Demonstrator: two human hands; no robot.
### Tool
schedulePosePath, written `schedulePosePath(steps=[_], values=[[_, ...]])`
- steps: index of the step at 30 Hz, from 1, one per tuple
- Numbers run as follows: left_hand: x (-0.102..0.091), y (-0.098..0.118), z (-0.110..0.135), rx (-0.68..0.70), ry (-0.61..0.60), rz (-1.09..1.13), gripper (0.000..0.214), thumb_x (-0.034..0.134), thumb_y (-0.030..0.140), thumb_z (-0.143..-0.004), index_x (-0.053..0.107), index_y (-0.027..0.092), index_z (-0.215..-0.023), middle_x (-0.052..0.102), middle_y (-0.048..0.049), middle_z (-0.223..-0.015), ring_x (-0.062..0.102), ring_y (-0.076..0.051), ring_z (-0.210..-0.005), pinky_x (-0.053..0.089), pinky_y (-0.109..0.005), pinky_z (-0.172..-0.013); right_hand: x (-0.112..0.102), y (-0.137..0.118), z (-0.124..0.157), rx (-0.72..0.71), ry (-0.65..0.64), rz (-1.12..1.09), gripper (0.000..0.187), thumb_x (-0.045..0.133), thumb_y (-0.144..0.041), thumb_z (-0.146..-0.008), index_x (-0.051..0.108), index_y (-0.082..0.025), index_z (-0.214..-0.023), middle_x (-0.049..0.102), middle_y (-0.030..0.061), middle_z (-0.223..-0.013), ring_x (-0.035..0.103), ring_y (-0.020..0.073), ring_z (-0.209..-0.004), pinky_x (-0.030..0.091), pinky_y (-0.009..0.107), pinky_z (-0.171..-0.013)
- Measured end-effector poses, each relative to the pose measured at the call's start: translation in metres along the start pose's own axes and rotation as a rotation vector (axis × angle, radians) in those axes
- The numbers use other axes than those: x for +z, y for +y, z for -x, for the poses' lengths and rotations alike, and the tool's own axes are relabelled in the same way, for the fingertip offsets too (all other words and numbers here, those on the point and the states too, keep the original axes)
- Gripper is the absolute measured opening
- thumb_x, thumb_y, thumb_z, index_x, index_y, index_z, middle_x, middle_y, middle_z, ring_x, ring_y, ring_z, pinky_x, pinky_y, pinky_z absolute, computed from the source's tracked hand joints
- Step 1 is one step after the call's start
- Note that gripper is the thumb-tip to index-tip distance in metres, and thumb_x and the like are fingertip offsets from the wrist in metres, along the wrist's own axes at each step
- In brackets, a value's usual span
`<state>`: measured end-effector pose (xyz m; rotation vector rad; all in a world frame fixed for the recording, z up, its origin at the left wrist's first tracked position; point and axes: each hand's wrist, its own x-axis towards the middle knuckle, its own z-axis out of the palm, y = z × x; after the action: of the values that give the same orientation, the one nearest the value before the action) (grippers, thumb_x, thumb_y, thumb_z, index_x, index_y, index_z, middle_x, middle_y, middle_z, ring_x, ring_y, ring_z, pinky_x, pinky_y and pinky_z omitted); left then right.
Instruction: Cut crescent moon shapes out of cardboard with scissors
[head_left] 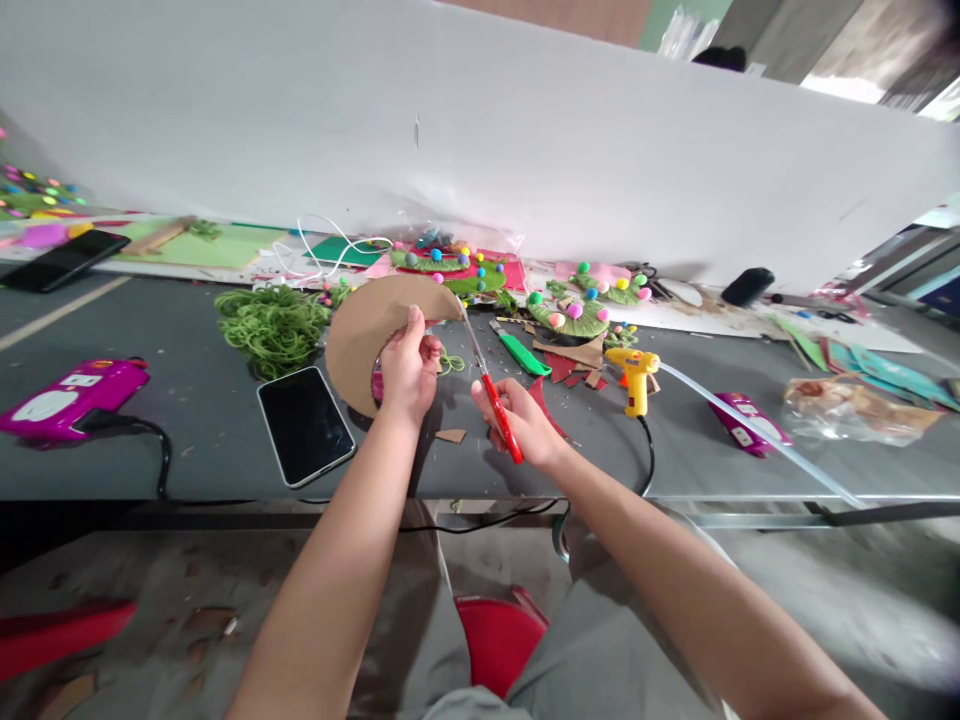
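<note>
A brown cardboard crescent (356, 335) is pinched in my left hand (409, 370), thumb on its upper face, held above the table. My right hand (517, 420) grips red-handled scissors (498, 412). Their blades point up and away, with the tips at the right end of the crescent. Below the hands lies a small cardboard scrap (451, 436). A green utility knife (523, 353) rests just beyond my right hand, near red and brown scraps (574, 362). Left of the crescent is a heap of green yarn (271, 328).
A tablet-like black-screened phone (306, 425) lies left of my arms. At right stand a yellow glue gun (634, 378) with a long glue stick (757, 432) and a purple power strip (748, 424). Another purple power strip (75, 400) sits left. Green pom-pom decorations (571, 318) lie along the white partition (480, 130).
</note>
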<state>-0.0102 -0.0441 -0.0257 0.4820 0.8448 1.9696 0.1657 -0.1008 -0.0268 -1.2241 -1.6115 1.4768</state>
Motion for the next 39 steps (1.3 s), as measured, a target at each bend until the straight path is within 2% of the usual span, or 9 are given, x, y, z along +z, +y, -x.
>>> schedulePosePath(steps=[5, 13, 20, 24, 31, 39], values=[[-0.0008, -0.0006, -0.0003, 0.004, -0.003, -0.028, 0.035, 0.086, 0.046, -0.086, 0.062, 0.022, -0.077, 0.056, 0.0059, -0.062, 0.055, -0.007, -0.052, 0.042, -0.021, -0.053, 0.0006, -0.0019, -0.0003, 0.012, 0.002, 0.012, 0.067, 0.065, -0.087, -0.083, 0.044, -0.025, -0.093, 0.045, -0.0074, -0.066, 0.045, 0.0112, -0.050, 0.030, 0.025, -0.043], [0.0001, 0.0033, 0.0010, -0.014, 0.004, 0.059, 0.031, 0.090, 0.042, -0.082, 0.068, 0.020, -0.082, 0.071, 0.0007, -0.082, 0.053, -0.004, -0.054, 0.041, -0.020, -0.051, -0.0009, 0.0008, 0.0000, 0.003, -0.003, 0.000, 0.063, 0.066, -0.083, -0.086, 0.043, -0.025, -0.092, 0.048, -0.0060, -0.069, 0.046, 0.0110, -0.051, 0.032, 0.025, -0.044], [-0.0003, 0.0014, -0.0002, 0.008, -0.012, 0.022, 0.035, 0.091, 0.045, -0.080, 0.065, 0.021, -0.077, 0.060, 0.0044, -0.068, 0.054, -0.006, -0.052, 0.041, -0.023, -0.052, -0.0009, 0.0012, -0.0005, 0.006, -0.012, 0.007, 0.065, 0.065, -0.086, -0.085, 0.044, -0.024, -0.093, 0.047, -0.0068, -0.067, 0.046, 0.0108, -0.050, 0.032, 0.026, -0.044], [0.0000, 0.0014, 0.0008, 0.005, -0.018, 0.049, 0.035, 0.091, 0.042, -0.082, 0.064, 0.020, -0.075, 0.056, 0.0058, -0.064, 0.052, -0.005, -0.050, 0.040, -0.021, -0.050, -0.0007, 0.0021, -0.0011, 0.000, -0.007, 0.001, 0.065, 0.064, -0.085, -0.086, 0.044, -0.024, -0.093, 0.048, -0.0062, -0.068, 0.046, 0.0105, -0.049, 0.033, 0.026, -0.043], [0.0017, 0.0025, 0.0043, -0.016, -0.031, 0.081, 0.040, 0.097, 0.041, -0.072, 0.065, 0.018, -0.074, 0.061, 0.0053, -0.066, 0.053, -0.003, -0.049, 0.040, -0.017, -0.047, -0.0004, 0.0002, -0.0021, 0.010, 0.023, 0.043, 0.064, 0.062, -0.085, -0.086, 0.043, -0.024, -0.088, 0.047, -0.0072, -0.066, 0.045, 0.0094, -0.048, 0.034, 0.024, -0.042], [0.0046, 0.0047, 0.0051, -0.037, -0.008, 0.075, 0.041, 0.100, 0.039, -0.068, 0.064, 0.019, -0.073, 0.060, 0.0063, -0.062, 0.053, -0.003, -0.048, 0.040, -0.016, -0.046, 0.0023, 0.0049, -0.0044, 0.042, 0.079, 0.051, 0.059, 0.071, -0.078, -0.084, 0.047, -0.025, -0.090, 0.051, -0.0081, -0.068, 0.052, 0.0104, -0.045, 0.041, 0.024, -0.040]])
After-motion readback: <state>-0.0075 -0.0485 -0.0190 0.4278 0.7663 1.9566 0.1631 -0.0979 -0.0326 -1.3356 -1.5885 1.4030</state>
